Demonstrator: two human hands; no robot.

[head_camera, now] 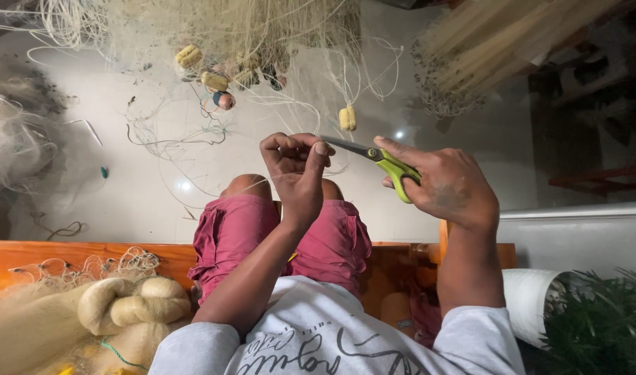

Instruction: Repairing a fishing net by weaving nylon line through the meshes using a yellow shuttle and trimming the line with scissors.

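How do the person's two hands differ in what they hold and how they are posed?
The left hand is curled into a fist, pinching thin net line, while the right hand grips green-handled scissors. The left hand sits over the knees in red shorts; the right hand is out to the side, blades pointing toward the left. Both are raised at a similar height, close together.

head camera, close, looking down, inverted
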